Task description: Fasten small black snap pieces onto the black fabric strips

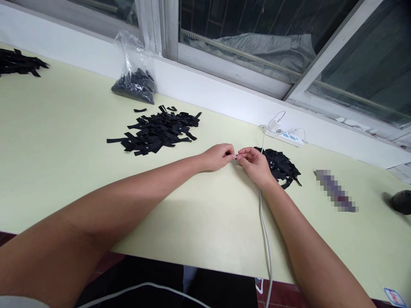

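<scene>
My left hand (218, 157) and my right hand (256, 166) meet just above the table, their fingertips almost touching. Both are closed in a pinch on a small black strip (236, 157), which looks like fabric tape; most of it is hidden by the fingers. Behind my right hand lies a pile of black strips (281, 164), partly covered by the hand. A wider, looser pile of similar strips (160, 130) spreads out to the left of my left hand, some with small pale marks.
A clear plastic bag (135, 85) with black pieces stands against the wall. A power strip (284, 136) sits at the back, its white cable (265, 231) running past my right wrist. Further black strips (19, 63) lie far left. A blurred-out object (335, 190) and a dark round object (401, 202) are at right.
</scene>
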`<control>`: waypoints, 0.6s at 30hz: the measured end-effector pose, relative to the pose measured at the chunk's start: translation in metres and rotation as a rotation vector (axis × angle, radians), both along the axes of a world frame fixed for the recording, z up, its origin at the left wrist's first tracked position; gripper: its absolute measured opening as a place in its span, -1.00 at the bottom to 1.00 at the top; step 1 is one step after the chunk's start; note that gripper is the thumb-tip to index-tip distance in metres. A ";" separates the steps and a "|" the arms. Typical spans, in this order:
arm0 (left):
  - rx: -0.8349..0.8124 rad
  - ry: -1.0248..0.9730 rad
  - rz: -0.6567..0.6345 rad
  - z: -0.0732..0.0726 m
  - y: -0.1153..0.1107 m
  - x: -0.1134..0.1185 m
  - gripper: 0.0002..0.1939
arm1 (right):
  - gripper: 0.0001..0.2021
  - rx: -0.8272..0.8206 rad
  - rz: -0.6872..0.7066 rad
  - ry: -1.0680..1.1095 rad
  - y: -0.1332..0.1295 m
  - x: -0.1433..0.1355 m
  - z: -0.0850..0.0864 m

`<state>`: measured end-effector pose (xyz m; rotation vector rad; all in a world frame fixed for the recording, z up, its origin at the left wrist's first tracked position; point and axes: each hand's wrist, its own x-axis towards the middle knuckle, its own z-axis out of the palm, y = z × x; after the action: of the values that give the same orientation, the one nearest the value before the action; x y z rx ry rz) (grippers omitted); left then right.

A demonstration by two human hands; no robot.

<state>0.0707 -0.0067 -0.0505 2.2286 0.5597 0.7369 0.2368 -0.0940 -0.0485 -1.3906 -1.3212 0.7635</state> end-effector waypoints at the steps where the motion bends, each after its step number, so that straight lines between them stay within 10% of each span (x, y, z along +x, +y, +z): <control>1: -0.008 -0.004 -0.001 0.000 0.000 0.000 -0.85 | -0.66 -0.008 -0.003 0.005 0.000 0.000 0.000; 18: -0.178 -0.027 -0.028 -0.002 0.003 0.001 -0.73 | -0.67 -0.033 -0.067 0.090 0.004 0.006 -0.004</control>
<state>0.0721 -0.0036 -0.0522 2.0554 0.5579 0.6756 0.2430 -0.0899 -0.0525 -1.4031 -1.1911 0.7961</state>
